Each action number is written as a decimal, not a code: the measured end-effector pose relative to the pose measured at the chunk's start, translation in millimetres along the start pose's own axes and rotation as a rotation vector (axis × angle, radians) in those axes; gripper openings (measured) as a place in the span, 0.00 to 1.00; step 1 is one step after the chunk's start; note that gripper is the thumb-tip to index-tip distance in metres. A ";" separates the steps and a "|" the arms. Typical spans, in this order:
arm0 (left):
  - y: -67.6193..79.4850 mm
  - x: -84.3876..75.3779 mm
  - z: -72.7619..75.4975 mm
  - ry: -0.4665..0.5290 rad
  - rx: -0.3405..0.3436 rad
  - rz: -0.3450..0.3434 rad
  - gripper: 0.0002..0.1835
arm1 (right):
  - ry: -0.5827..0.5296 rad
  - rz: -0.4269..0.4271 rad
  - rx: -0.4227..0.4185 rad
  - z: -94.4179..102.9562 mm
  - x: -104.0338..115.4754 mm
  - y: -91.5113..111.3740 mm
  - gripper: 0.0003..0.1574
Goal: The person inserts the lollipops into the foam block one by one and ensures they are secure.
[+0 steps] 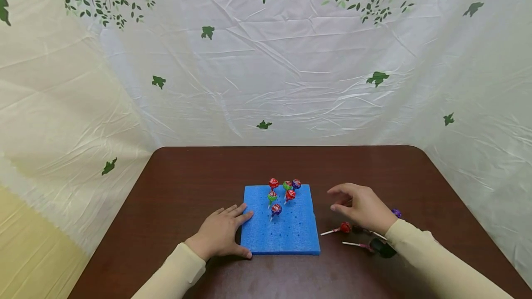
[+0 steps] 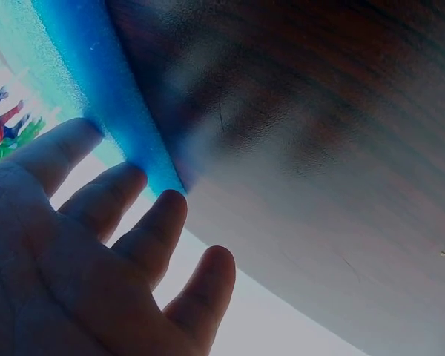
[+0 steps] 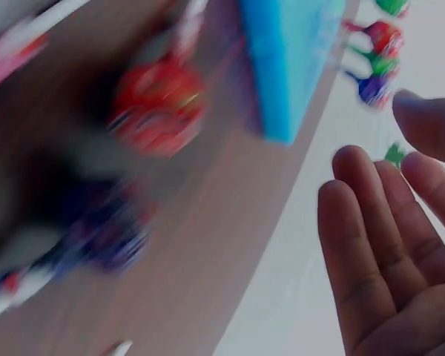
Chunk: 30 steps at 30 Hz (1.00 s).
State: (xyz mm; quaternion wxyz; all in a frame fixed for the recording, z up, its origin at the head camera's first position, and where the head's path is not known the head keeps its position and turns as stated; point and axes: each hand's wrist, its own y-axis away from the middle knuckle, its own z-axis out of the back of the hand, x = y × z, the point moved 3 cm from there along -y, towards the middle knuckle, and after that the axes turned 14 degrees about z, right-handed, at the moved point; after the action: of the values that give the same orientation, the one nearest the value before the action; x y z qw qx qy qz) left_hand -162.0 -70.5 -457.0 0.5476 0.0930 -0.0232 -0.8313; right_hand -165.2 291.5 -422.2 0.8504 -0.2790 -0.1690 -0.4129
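Looking down through the head view, I find the right hand [image 1: 363, 206] held over the table [image 1: 199, 170] on the right of a blue foam board [image 1: 287, 243], thumb and forefinger apart and nothing between them. The relation I judge to matter most is between those fingertips and the red loose lollipop [image 1: 345, 227]: it lies flat just on the person's side of them, a touch to the right. Its long axis runs roughly sideways, head to the right, the stick [image 1: 328, 233] reaching left toward the board's right edge without touching it. The right hand is clearly nearer; the left is across the board.

I see another loose lollipop [image 1: 365, 246] closer to the person, and a purple lollipop [image 1: 396, 212] partly hidden beyond the right wrist. Six standing lollipops [image 1: 290, 195] are upright in the board, mostly toward its far side.

The left hand [image 1: 222, 234] touches the board's left edge, thumb at the near corner; my left wrist view shows its fingers [image 2: 67, 148] spread, clasping nothing.
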 end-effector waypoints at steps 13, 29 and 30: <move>-1.0 0.2 -1.7 0.001 -0.004 0.001 0.56 | 0.068 0.011 0.171 5.2 -21.3 30.1 0.20; -0.5 -0.1 -0.6 -0.004 0.006 0.002 0.56 | 0.099 0.110 0.268 -6.7 -25.2 32.4 0.16; -0.3 -0.2 -0.4 -0.003 0.006 0.003 0.56 | 0.113 0.115 0.276 -7.1 -25.4 32.5 0.16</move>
State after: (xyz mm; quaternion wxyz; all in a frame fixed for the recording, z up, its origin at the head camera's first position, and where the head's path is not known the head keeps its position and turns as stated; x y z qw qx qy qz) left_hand -162.1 -70.1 -457.4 0.5483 0.0932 -0.0267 -0.8306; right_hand -154.2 318.9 -451.9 0.9110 -0.1451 -0.1598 -0.3513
